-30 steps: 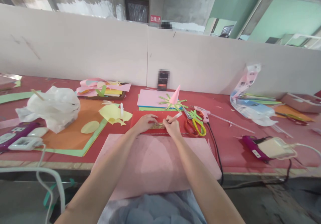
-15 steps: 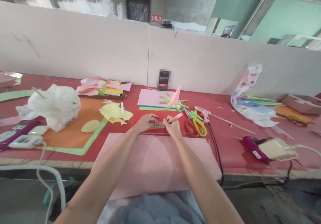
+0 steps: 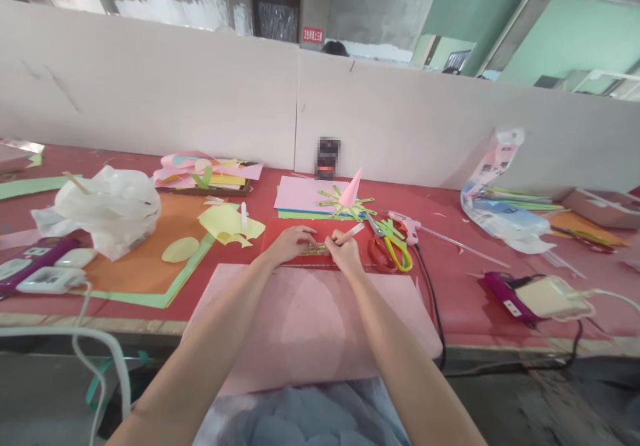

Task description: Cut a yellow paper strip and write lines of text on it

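Two bare hands work close together before you, over a red sheet [image 3: 275,231] lying on the red tabletop [image 3: 440,286]. Your right hand [image 3: 344,249] has its fingers closed around a pale, pen-like tool [image 3: 357,229], its back end slanting up and to the right of them; its tip is hidden. A gold patterned strip [image 3: 316,249] lies between the two sets of fingers, on the sheet. Your left hand [image 3: 290,245] has bent fingers at the strip's left end; whether they pinch it or merely rest there cannot be told. To work neatly, it would be best to press the strip flat with the left fingertips, keep them clear of the tool's hidden tip, and guide the tool with small, light movements. Just right of the right fingers lie red-and-yellow scissors [image 3: 403,254], then a pink glue gun [image 3: 411,229]; mind your knuckles there. Beyond the fingers stands a pink paper cone [image 3: 351,190].
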A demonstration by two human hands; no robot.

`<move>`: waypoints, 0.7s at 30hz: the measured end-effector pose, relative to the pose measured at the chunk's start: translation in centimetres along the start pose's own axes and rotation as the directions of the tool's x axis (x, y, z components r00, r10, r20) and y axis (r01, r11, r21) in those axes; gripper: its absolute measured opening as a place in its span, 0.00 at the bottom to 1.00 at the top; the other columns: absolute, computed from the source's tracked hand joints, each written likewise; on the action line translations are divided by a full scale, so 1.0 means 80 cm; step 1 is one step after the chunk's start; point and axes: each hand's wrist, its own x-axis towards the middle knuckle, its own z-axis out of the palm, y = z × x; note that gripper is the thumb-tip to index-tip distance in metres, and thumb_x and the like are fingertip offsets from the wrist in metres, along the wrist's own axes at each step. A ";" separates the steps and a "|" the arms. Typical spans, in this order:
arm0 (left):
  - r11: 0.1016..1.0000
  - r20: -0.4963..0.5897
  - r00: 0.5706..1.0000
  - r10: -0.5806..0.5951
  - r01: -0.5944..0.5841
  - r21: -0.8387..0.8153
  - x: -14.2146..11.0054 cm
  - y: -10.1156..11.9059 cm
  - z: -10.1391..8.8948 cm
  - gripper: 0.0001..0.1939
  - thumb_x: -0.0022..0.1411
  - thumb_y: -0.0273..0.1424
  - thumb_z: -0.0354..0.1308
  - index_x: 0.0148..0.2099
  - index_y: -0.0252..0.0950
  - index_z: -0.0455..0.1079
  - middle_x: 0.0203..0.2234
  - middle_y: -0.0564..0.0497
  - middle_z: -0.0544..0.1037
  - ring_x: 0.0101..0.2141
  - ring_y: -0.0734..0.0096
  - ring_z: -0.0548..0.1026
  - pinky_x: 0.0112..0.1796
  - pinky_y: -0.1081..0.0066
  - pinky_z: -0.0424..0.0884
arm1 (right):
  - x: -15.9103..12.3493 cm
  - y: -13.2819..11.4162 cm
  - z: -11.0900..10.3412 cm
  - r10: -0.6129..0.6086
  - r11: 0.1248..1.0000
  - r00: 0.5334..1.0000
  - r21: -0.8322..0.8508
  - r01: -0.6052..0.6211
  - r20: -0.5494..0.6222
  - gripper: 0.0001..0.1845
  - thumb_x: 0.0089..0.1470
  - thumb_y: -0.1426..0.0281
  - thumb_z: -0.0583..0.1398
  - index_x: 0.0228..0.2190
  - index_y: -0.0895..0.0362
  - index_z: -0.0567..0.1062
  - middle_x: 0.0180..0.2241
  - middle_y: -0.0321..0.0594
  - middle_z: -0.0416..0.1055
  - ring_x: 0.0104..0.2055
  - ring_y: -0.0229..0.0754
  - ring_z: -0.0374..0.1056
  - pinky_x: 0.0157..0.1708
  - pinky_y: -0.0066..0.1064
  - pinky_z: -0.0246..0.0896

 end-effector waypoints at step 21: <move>1.000 0.001 1.000 -0.013 0.013 0.012 -0.002 0.009 -0.004 0.16 0.54 0.23 0.48 0.35 0.43 0.75 0.48 0.56 0.71 0.48 0.68 0.68 0.52 0.66 0.61 | 0.000 0.000 -0.002 0.041 0.999 0.999 0.018 -0.041 -0.022 0.13 0.47 0.65 0.53 0.16 0.54 0.56 0.13 0.28 0.61 0.19 0.34 0.62 0.22 0.23 0.54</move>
